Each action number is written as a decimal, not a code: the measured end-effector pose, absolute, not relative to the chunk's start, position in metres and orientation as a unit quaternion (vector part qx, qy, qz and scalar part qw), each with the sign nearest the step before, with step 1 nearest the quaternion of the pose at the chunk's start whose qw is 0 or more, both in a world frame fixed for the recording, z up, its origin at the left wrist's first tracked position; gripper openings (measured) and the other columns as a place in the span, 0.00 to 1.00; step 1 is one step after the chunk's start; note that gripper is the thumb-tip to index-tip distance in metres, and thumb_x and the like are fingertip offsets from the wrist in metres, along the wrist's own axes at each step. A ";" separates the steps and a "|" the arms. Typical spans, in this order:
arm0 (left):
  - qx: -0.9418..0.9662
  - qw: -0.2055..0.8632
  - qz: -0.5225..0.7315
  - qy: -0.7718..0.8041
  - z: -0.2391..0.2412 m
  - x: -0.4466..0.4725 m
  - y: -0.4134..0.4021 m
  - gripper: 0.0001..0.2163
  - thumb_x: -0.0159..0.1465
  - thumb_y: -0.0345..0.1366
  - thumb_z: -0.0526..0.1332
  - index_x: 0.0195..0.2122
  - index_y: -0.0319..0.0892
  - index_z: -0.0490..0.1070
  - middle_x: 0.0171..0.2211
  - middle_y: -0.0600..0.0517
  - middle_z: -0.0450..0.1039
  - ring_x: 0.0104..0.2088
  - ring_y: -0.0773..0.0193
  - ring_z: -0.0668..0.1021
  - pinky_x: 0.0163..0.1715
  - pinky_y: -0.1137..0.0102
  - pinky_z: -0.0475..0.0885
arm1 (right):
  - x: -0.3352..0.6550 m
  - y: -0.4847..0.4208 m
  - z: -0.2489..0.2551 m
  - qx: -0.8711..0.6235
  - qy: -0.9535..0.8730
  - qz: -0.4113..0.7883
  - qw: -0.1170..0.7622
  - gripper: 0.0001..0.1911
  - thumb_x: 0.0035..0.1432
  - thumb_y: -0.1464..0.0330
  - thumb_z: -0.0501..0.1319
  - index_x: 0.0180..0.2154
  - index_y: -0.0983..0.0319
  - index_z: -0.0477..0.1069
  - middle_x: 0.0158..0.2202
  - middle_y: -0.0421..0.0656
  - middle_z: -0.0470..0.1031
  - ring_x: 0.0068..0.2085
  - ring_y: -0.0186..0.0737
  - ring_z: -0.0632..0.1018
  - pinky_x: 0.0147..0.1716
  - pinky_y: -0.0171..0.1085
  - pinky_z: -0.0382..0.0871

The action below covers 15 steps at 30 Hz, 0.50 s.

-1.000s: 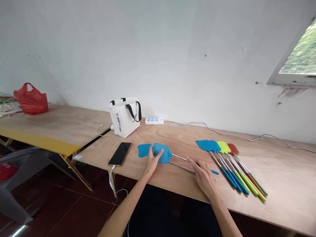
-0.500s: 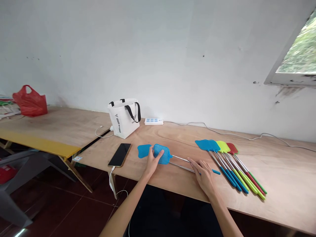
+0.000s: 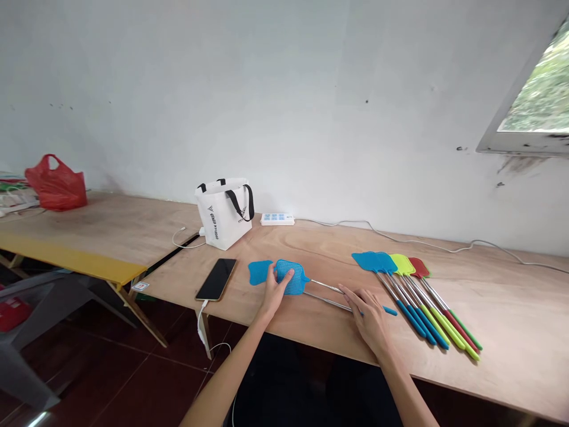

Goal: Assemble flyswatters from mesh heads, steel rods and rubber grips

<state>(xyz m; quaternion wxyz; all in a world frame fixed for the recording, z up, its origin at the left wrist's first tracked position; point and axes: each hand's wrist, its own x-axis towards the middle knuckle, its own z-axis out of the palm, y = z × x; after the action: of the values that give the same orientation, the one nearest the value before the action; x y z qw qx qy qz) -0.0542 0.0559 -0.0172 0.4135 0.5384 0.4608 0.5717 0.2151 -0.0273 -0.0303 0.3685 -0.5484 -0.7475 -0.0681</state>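
Observation:
My left hand (image 3: 274,293) pinches the mesh head of a blue fly swatter (image 3: 295,277), thumb on top. My right hand (image 3: 368,314) is closed over the far end of its thin metal shaft, hiding most of the handle. A second blue fly swatter (image 3: 259,273) lies beneath on the table, its head showing to the left and its shaft running under my right hand. One blue handle end (image 3: 390,310) pokes out beyond that hand; I cannot tell which swatter it belongs to. To the right lie several fly swatters (image 3: 402,265) in a row, blue, yellow-green, red and green.
A black phone (image 3: 216,279) on a cable lies left of my hands. Behind it stand a white bag (image 3: 224,216) with black handles and a white power strip (image 3: 277,219), its cord along the wall. A red plastic bag (image 3: 57,185) sits on the other wooden table (image 3: 111,222).

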 end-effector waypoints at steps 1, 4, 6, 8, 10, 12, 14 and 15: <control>0.540 0.412 0.571 0.461 -0.018 -0.054 0.056 0.21 0.64 0.52 0.64 0.51 0.45 0.64 0.44 0.47 0.77 0.47 0.54 0.81 0.47 0.59 0.77 | 0.215 -0.027 -0.030 -0.548 -0.749 -0.068 0.366 0.22 0.73 0.64 0.48 0.62 0.48 0.70 0.36 0.43 0.75 0.38 0.43 0.75 0.43 0.43 0.69; 0.553 0.402 0.566 0.462 -0.019 -0.054 0.057 0.22 0.65 0.53 0.64 0.52 0.45 0.64 0.45 0.46 0.77 0.48 0.54 0.80 0.47 0.60 0.77 | 0.216 -0.027 -0.032 -0.547 -0.754 -0.068 0.358 0.22 0.73 0.64 0.49 0.62 0.48 0.69 0.36 0.43 0.74 0.38 0.44 0.75 0.42 0.43 0.69; 0.561 0.390 0.564 0.464 -0.020 -0.054 0.057 0.22 0.65 0.53 0.63 0.52 0.45 0.64 0.45 0.46 0.77 0.47 0.55 0.80 0.46 0.61 0.77 | 0.217 -0.026 -0.033 -0.544 -0.757 -0.071 0.355 0.22 0.72 0.65 0.49 0.62 0.48 0.69 0.36 0.43 0.74 0.38 0.44 0.75 0.42 0.42 0.68; 0.566 0.372 0.570 0.465 -0.020 -0.055 0.057 0.21 0.65 0.53 0.63 0.51 0.45 0.64 0.45 0.47 0.76 0.46 0.56 0.80 0.46 0.62 0.76 | 0.218 -0.025 -0.036 -0.541 -0.760 -0.077 0.352 0.22 0.72 0.66 0.49 0.62 0.48 0.69 0.36 0.43 0.74 0.38 0.43 0.74 0.42 0.42 0.68; 0.572 0.346 0.577 0.469 -0.020 -0.055 0.057 0.20 0.65 0.53 0.64 0.50 0.45 0.64 0.43 0.49 0.75 0.45 0.57 0.79 0.46 0.62 0.76 | 0.220 -0.024 -0.039 -0.539 -0.761 -0.083 0.350 0.23 0.72 0.67 0.49 0.62 0.48 0.70 0.37 0.44 0.74 0.38 0.43 0.74 0.42 0.43 0.67; 0.581 0.320 0.581 0.472 -0.020 -0.055 0.056 0.20 0.65 0.52 0.64 0.49 0.45 0.63 0.42 0.50 0.74 0.43 0.58 0.79 0.47 0.62 0.75 | 0.222 -0.022 -0.041 -0.538 -0.762 -0.091 0.348 0.23 0.71 0.68 0.49 0.62 0.48 0.70 0.38 0.44 0.74 0.39 0.44 0.74 0.44 0.43 0.67; 0.593 0.306 0.579 0.468 -0.018 -0.055 0.053 0.20 0.65 0.52 0.64 0.49 0.45 0.63 0.41 0.50 0.73 0.42 0.59 0.78 0.47 0.62 0.74 | 0.224 -0.022 -0.043 -0.539 -0.763 -0.097 0.345 0.23 0.71 0.70 0.49 0.61 0.48 0.71 0.38 0.44 0.74 0.40 0.44 0.73 0.44 0.43 0.66; 0.599 0.302 0.577 0.465 -0.017 -0.054 0.052 0.20 0.65 0.52 0.64 0.50 0.45 0.63 0.41 0.50 0.73 0.42 0.58 0.78 0.46 0.62 0.74 | 0.225 -0.022 -0.044 -0.539 -0.764 -0.100 0.342 0.24 0.71 0.70 0.49 0.61 0.47 0.71 0.39 0.44 0.74 0.40 0.44 0.73 0.44 0.43 0.66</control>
<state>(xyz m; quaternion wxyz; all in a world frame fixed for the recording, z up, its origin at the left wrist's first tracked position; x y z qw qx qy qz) -0.0544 0.0518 -0.0175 0.3022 0.5992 0.4655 0.5770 0.2249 -0.0219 -0.0436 0.3420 -0.5386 -0.7635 -0.1000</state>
